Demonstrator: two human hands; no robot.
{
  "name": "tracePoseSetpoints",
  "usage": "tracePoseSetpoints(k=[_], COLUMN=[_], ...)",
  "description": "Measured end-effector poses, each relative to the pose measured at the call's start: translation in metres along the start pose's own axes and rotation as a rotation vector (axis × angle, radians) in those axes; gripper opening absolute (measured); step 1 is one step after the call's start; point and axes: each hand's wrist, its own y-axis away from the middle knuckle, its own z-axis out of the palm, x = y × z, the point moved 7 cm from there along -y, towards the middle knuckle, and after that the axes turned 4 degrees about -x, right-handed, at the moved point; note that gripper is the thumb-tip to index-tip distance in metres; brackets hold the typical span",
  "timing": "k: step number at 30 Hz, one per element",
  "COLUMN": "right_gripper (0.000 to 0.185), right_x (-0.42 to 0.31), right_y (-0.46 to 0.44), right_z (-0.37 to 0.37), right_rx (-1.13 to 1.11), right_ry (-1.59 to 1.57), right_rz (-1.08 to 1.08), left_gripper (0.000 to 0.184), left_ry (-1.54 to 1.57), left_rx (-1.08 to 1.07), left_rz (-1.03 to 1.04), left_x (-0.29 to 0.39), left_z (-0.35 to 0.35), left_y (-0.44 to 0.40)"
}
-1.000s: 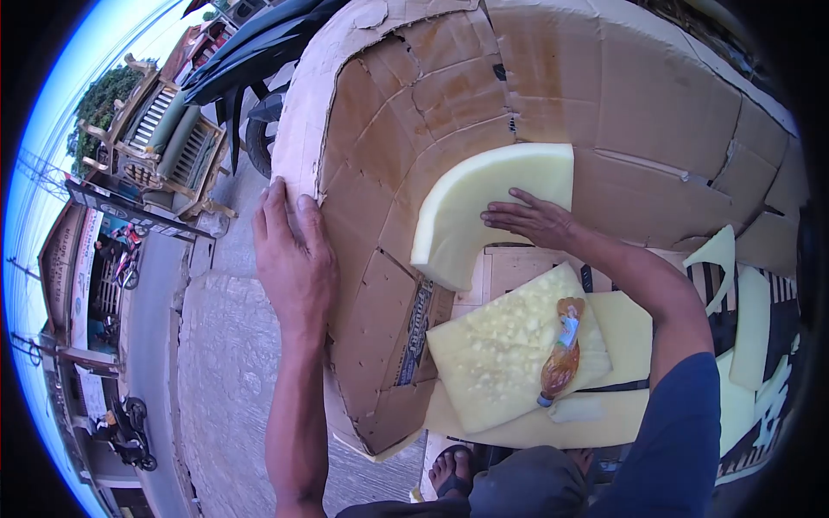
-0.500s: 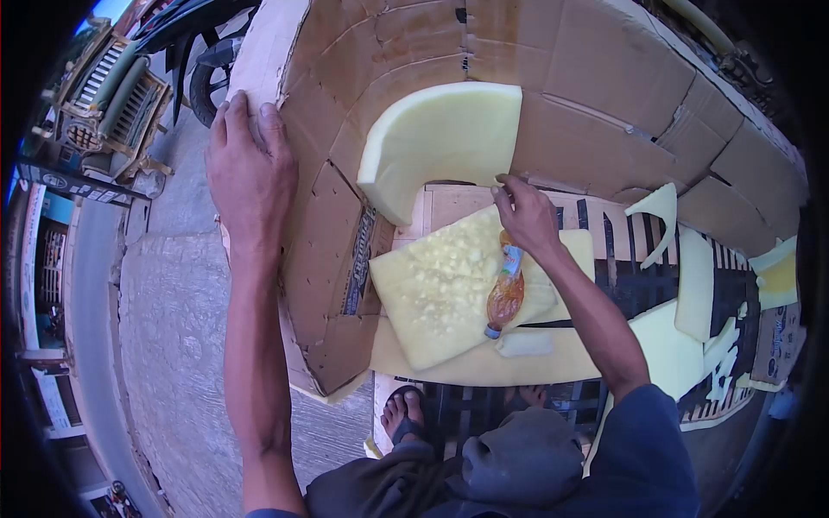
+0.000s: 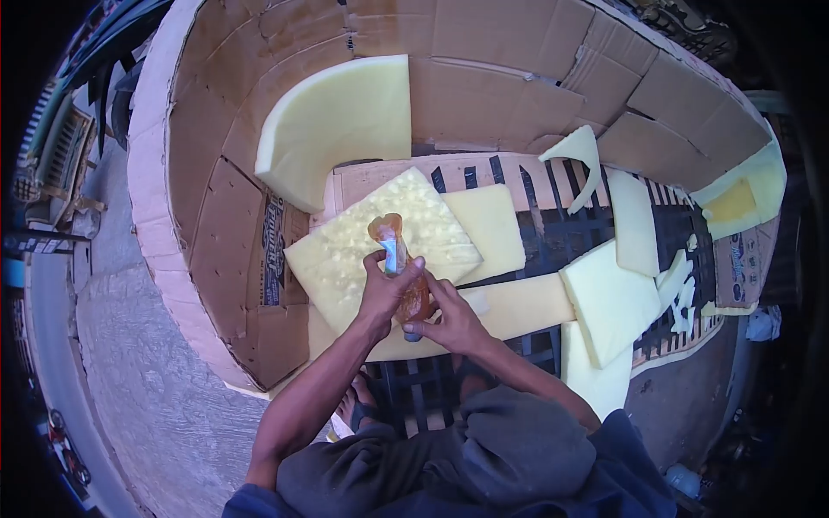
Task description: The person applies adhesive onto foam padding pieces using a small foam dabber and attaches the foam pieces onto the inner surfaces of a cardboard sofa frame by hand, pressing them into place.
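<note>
Brown cardboard forms a curved wall [image 3: 518, 95] around a base of black straps [image 3: 414, 380]. A bent foam block [image 3: 345, 116] stands against the wall's rounded corner; nearer, a pitted sheet [image 3: 341, 250] lies askew. Over its near edge, the left hand [image 3: 380, 295] grips the bottle [image 3: 418, 302] around the middle, the right hand [image 3: 453, 319] clasping its capped end. Offcuts [image 3: 611, 302] lie rightward; grey paving [image 3: 173, 345] and a road [image 3: 65, 371] run along the left.
</note>
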Motion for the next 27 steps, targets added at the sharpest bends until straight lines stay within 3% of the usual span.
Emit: tracePoseSetpoints(k=[2, 3, 5, 6, 9, 11, 14, 20, 24, 27], right_gripper=[0.069, 0.069, 0.060, 0.050, 0.047, 0.043, 0.039, 0.048, 0.034, 0.026], right_x=[0.004, 0.016, 0.040, 0.047, 0.097, 0.135, 0.101, 0.113, 0.102, 0.111], right_y=[0.019, 0.020, 0.033, 0.036, 0.048, 0.053, 0.048, 0.020, 0.020, 0.032], right_z=[-0.005, -0.013, -0.034, -0.040, -0.039, -0.037, -0.044, -0.041, -0.053, -0.067], right_rx=[-0.049, -0.049, 0.102, 0.137, 0.118, -0.021, 0.121, 0.083, 0.160, 0.187], right_ry=[-0.096, -0.095, 0.600, 0.691, 0.867, 0.689, 0.641, 0.693, 0.544, 0.493], right_rz=[0.040, 0.029, -0.141, -0.168, -0.239, 0.012, -0.017, 0.070, 0.022, 0.129], left_gripper=[0.054, 0.046, 0.035, 0.038, 0.048, 0.045, 0.040, 0.037, 0.035, 0.030], left_ry=[0.079, 0.111, 0.203, 0.226, 0.240, 0.320, 0.358, 0.373, 0.347, 0.343], left_rx=[-0.116, -0.096, -0.084, -0.107, -0.112, -0.108, -0.106, -0.137, -0.150, -0.131], left_rz=[0.098, 0.098, 0.049, 0.073, 0.153, 0.198, 0.252, 0.278, 0.289, 0.299], left_x=[-0.019, -0.011, -0.001, 0.005, 0.029, 0.042, 0.058, 0.074, 0.071, 0.074], left_z=[-0.025, -0.032, -0.044, -0.047, -0.050, -0.052, -0.052, -0.028, -0.035, -0.038], left_y=[-0.029, -0.026, -0.017, -0.015, -0.009, -0.008, -0.009, -0.001, 0.002, 0.007])
